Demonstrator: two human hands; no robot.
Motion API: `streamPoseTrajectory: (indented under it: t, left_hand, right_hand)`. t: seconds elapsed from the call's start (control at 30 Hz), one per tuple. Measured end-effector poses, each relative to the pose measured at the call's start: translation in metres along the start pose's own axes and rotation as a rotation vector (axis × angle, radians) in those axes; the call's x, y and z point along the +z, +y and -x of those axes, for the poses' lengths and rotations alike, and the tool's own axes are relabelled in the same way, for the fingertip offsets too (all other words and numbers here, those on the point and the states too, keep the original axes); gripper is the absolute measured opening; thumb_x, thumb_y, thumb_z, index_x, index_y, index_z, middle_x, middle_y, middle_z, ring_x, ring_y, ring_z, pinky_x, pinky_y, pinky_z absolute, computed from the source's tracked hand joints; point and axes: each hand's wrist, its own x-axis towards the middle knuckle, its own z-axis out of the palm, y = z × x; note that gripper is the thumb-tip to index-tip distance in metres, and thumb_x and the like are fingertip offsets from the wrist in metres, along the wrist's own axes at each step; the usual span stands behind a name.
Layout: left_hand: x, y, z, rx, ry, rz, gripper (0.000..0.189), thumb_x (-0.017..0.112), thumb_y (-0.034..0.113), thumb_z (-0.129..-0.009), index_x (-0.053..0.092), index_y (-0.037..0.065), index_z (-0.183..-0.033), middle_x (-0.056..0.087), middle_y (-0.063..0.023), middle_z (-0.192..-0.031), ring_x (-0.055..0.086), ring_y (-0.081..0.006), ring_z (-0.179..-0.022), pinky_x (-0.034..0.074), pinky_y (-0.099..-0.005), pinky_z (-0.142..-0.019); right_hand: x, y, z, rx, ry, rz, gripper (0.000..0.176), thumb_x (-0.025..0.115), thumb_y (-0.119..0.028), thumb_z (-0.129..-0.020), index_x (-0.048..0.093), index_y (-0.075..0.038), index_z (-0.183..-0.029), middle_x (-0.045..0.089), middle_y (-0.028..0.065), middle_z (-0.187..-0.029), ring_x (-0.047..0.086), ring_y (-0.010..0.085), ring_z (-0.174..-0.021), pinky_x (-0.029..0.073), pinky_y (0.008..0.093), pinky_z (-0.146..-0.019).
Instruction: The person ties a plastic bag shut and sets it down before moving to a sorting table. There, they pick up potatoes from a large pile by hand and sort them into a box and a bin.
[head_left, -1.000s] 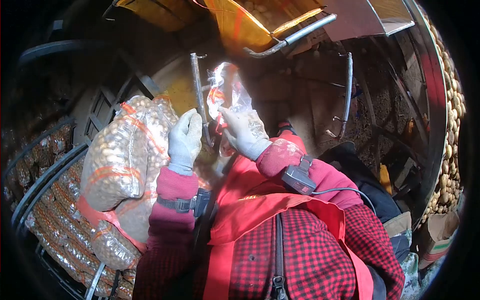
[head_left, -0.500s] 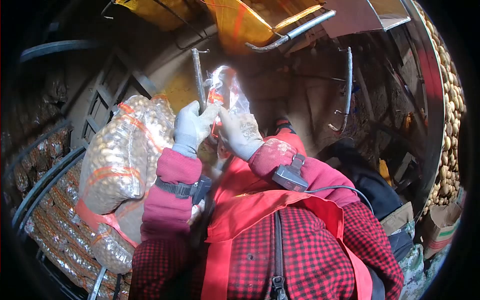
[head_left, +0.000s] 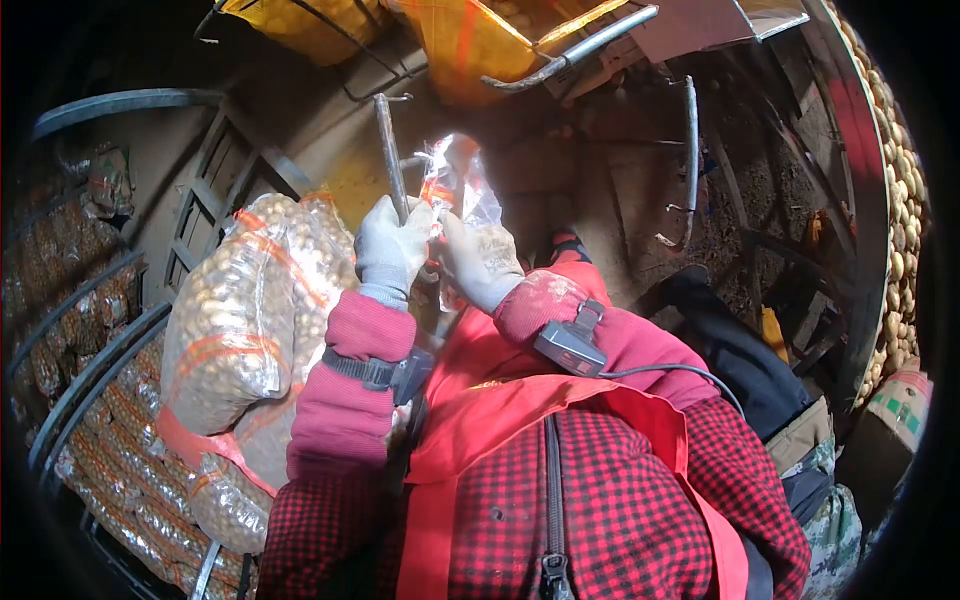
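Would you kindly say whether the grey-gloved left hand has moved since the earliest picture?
Yes, the left hand moved rightward, now covering the lower part of the slim grey metal post.

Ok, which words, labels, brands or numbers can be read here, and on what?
None can be read.
Red apron: small yellowish mark, too small.
Wrist device on the right arm: tiny marking, too blurred.
Carton at far right: green and red print, illegible.
Clear plastic bag: no readable text.
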Motion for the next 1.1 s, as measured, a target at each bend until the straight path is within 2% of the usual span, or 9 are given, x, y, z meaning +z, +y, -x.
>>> streamPoseTrajectory:
  t: [0.07,0.13,0.27,0.47,0.53,0.63,0.77,0.93,1.1]
  left_hand:
    - [0.002,-0.002,-0.001,0.006,0.023,0.007,0.019,0.074,0.022,-0.088,0.068,0.004,-0.090,0.070,-0.0047,-0.072,0.063,-0.0128,-0.061,0.052,-0.0308,-0.059]
    - [0.005,0.001,0.003,-0.005,0.024,0.022,0.018,0.074,0.021,-0.088,0.068,0.004,-0.090,0.070,-0.0046,-0.071,0.064,-0.0128,-0.061,0.053,-0.0309,-0.060]
    - [0.006,0.000,0.003,-0.019,0.038,0.018,0.016,0.073,0.017,-0.090,0.067,0.003,-0.090,0.069,-0.0048,-0.072,0.066,-0.0125,-0.064,0.053,-0.0303,-0.060]
    - [0.011,0.022,0.010,-0.039,0.015,0.295,0.013,0.072,0.012,-0.090,0.064,0.002,-0.091,0.069,-0.0055,-0.075,0.064,-0.0108,-0.063,0.052,-0.0275,-0.059]
    - [0.009,0.014,0.006,-0.039,0.026,0.153,0.013,0.072,0.014,-0.091,0.065,0.003,-0.092,0.068,-0.0040,-0.076,0.063,-0.0099,-0.064,0.051,-0.0271,-0.061]
    - [0.010,0.001,0.004,-0.047,0.031,0.184,0.015,0.073,0.019,-0.090,0.068,0.005,-0.093,0.068,-0.0031,-0.075,0.062,-0.0099,-0.067,0.051,-0.0290,-0.065]
    - [0.012,0.005,0.006,0.094,0.073,0.024,0.009,0.069,0.011,-0.093,0.067,0.003,-0.097,0.065,-0.0008,-0.078,0.057,-0.0060,-0.062,0.045,-0.0237,-0.053]
    - [0.010,0.018,0.012,-0.010,0.048,0.113,0.017,0.073,0.020,-0.091,0.067,0.004,-0.092,0.067,-0.0036,-0.074,0.061,-0.0104,-0.066,0.051,-0.0297,-0.064]
    - [0.008,0.016,0.014,0.007,0.061,0.070,0.011,0.069,0.012,-0.094,0.066,0.002,-0.097,0.066,-0.0006,-0.080,0.059,-0.0069,-0.069,0.049,-0.0257,-0.063]
  right_hand:
    - [0.002,-0.002,-0.002,0.020,-0.022,0.048,0.022,0.060,-0.021,-0.090,0.057,-0.011,-0.109,0.069,0.0164,-0.081,0.069,0.0383,-0.075,0.053,0.0479,-0.066]
    - [0.009,0.005,-0.007,0.229,-0.157,-0.320,0.021,0.061,-0.021,-0.089,0.059,-0.012,-0.108,0.069,0.0165,-0.080,0.069,0.0389,-0.074,0.053,0.0477,-0.066]
    - [0.030,0.020,-0.024,0.019,-0.103,0.035,0.026,0.062,-0.026,-0.090,0.059,-0.011,-0.111,0.070,0.0145,-0.083,0.070,0.0356,-0.077,0.053,0.0469,-0.072]
    - [-0.025,0.044,0.009,0.128,-0.228,-0.561,0.057,0.065,-0.042,-0.093,0.053,-0.015,-0.141,0.067,0.0234,-0.120,0.065,0.0372,-0.115,0.051,0.0416,-0.096]
    - [-0.038,0.083,0.026,0.172,-0.274,-0.962,0.055,0.066,-0.026,-0.098,0.047,-0.010,-0.146,0.058,0.0099,-0.136,0.056,0.0191,-0.123,0.044,0.0347,-0.105]
    - [-0.088,0.097,0.040,0.532,0.030,-1.074,0.035,0.065,-0.015,-0.099,0.062,-0.007,-0.132,0.067,0.0040,-0.121,0.061,0.0117,-0.108,0.049,0.0278,-0.094]
    - [-0.124,0.075,0.016,0.360,0.272,-0.935,0.034,0.067,-0.020,-0.096,0.065,-0.007,-0.128,0.070,0.0092,-0.117,0.065,0.0188,-0.107,0.052,0.0342,-0.095]
    - [-0.117,0.059,-0.051,-0.192,0.204,0.075,0.056,0.073,-0.025,-0.084,0.058,-0.020,-0.138,0.064,0.0135,-0.124,0.062,0.0359,-0.112,0.051,0.0442,-0.098]
    - [-0.071,0.091,-0.109,-0.136,0.066,0.140,0.043,0.067,-0.031,-0.086,0.065,-0.020,-0.127,0.066,0.0122,-0.120,0.063,0.0347,-0.108,0.053,0.0441,-0.091]
